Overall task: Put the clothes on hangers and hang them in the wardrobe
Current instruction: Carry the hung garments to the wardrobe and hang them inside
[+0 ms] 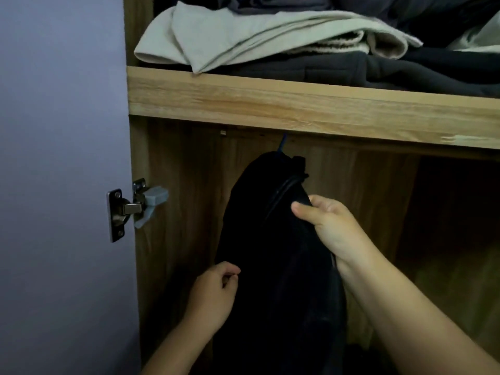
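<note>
Head view, black garment (270, 253) hanging, blue hanger (282, 143), right hand (328, 226) gripping

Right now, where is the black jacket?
In the head view, the black jacket hangs at centre, inside the wardrobe below the wooden shelf; the right hand grips it, the left hand beside it.
</note>
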